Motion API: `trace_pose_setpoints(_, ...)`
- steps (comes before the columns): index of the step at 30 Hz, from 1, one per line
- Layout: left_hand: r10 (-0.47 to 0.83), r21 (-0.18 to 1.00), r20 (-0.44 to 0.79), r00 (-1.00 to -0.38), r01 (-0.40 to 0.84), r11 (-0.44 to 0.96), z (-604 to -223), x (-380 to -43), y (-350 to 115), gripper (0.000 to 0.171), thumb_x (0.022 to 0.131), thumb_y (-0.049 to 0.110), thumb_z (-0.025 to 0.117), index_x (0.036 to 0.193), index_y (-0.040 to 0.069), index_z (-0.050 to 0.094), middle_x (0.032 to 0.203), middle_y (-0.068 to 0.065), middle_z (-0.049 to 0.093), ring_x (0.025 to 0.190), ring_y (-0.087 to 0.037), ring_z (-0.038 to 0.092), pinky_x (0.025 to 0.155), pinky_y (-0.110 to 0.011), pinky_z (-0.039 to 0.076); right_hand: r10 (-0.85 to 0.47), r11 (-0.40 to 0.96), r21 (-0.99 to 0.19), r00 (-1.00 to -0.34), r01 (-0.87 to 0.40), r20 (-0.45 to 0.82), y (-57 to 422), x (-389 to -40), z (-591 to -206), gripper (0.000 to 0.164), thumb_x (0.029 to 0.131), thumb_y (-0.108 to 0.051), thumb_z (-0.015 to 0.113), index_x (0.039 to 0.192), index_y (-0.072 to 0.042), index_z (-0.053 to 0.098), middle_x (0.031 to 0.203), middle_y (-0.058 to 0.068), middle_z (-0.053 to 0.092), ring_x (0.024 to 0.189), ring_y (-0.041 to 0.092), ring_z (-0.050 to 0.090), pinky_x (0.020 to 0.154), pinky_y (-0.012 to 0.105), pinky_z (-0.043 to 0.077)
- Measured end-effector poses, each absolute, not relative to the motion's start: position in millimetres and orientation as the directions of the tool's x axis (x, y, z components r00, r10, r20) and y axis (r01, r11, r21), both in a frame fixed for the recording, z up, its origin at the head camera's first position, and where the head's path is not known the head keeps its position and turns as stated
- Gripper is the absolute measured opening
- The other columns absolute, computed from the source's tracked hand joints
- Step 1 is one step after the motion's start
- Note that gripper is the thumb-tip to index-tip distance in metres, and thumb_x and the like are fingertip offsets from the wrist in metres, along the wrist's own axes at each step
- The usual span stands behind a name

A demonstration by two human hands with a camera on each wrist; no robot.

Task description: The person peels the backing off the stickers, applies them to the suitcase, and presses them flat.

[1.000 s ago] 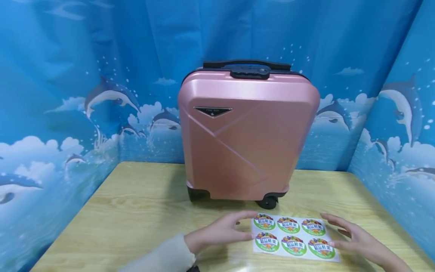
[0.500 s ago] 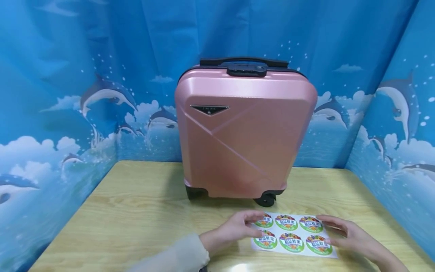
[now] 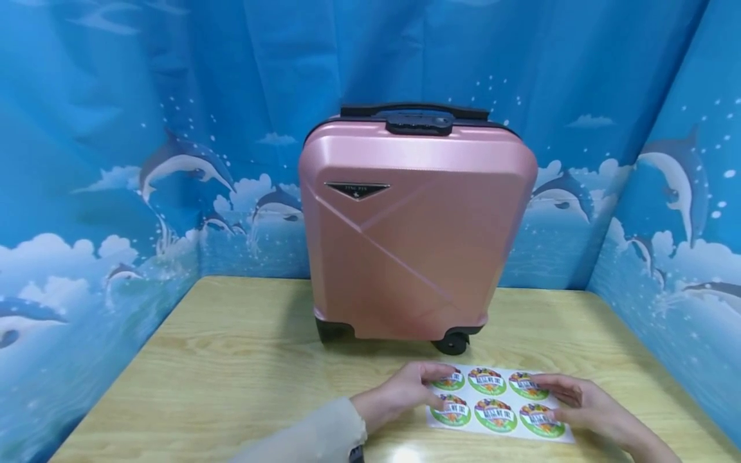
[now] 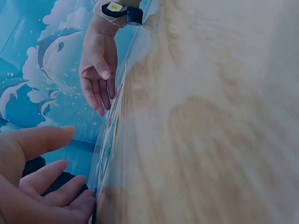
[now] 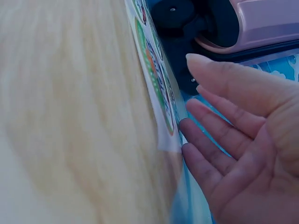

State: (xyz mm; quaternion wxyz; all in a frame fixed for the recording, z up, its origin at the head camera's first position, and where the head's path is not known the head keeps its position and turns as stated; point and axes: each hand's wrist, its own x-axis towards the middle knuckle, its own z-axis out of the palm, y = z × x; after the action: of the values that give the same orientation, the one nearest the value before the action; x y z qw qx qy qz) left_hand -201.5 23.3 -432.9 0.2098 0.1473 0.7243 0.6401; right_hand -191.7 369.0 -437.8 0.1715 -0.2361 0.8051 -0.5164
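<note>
Hands closing in now: the left hand point(image 3: 399, 393) has come right, off the border and over the near column of labels, while the right hand point(image 3: 587, 405) has edged in from the opposite side. Between them, hardly shifted, is the white rectangular paper sheet point(image 3: 511, 400) with its six round, green-rimmed, fruit-printed stickers point(image 3: 496, 415), lying on the pale wood-grain table point(image 3: 231, 360) just in front of the upright glossy pink hard-shell suitcase point(image 3: 425, 244), close to its black wheel point(image 3: 453, 344).

And the fingers? Released on both sides! Left thumb and fingers stand apart across the left stickers, grasping nothing; the right thumb and fingers are parted too, loosely bent over the right-hand pair. Are the tips actually pressing down? From these angles, I can't tell.

Good handling here, I'd judge, means light, matched contact. Thin paper would likely crease if the hands pushed towards each other, so better to keep them level and steady it flat. For a grip, I'd favour the plain white margins over the printed faces: fingertip under one edge, thumb on top, both ends together. Lifting one corner alone might bend a label.
</note>
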Motion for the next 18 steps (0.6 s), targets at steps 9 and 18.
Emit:
trace_pose_setpoints(9,0.526,0.902,-0.113,-0.843,0.135,0.410,-437,-207,16,0.057,0.061,-0.012,0.076,0.112,0.012,0.069,0.129,0.002,0.058,0.118,-0.025,0.051,0.101,-0.040,0.039,-0.546,0.346,-0.913,-0.837,-0.216,-0.009,360,-186,-443,0.046,0.088,-0.005,0.062,0.129,0.011,0.047,0.126,-0.020,0.055,0.113,-0.016,0.041,0.089,0.006,0.036)
trace_pose_setpoints(18,0.546,0.810,-0.074,-0.835,0.269,0.521,-439,-205,7,0.064,0.057,-0.013,0.073,0.114,0.015,0.068,0.132,0.008,0.056,0.128,-0.029,0.044,0.105,-0.042,0.036,-0.536,0.390,-0.891,-0.844,-0.232,-0.014,350,-184,-445,0.056,0.084,-0.013,0.069,0.132,0.004,0.048,0.137,0.004,0.050,0.114,-0.019,0.037,0.089,0.006,0.036)
